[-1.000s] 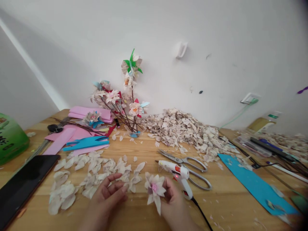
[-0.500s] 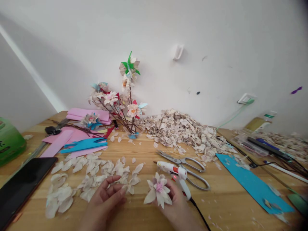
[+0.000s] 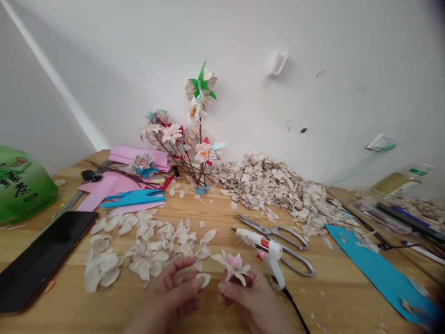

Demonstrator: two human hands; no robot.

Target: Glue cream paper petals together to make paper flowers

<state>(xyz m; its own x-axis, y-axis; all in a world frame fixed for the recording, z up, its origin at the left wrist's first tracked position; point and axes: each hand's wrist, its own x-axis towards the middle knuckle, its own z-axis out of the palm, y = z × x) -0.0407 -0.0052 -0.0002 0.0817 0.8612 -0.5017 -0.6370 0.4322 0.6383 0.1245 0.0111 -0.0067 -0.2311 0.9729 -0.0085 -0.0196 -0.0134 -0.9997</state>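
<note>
Between the thumb and fingers of my left hand (image 3: 179,287) is a single pale petal (image 3: 205,279). My right hand (image 3: 248,292) is closed on a handmade flower (image 3: 235,265) with whitish pointed petals and a pink centre, tilted sideways. The two hands are close together but apart, low over the table. Just right of my right hand lies a white hot glue gun (image 3: 260,243) with a red light on. Loose pale petals (image 3: 153,243) are spread beyond and left of my left hand.
Scissors (image 3: 294,239) lie behind the glue gun. A heap of petal scraps (image 3: 271,181) rests against the wall, beside a cup (image 3: 205,188) of finished flowers on stems. Left are a phone (image 3: 48,260), coloured sheets (image 3: 134,198) and a green package (image 3: 26,185); right, a blue strip (image 3: 375,271).
My left hand now has a petal in its fingers and has moved right. The flower in my right hand has turned on its side. The view has shifted a little left.
</note>
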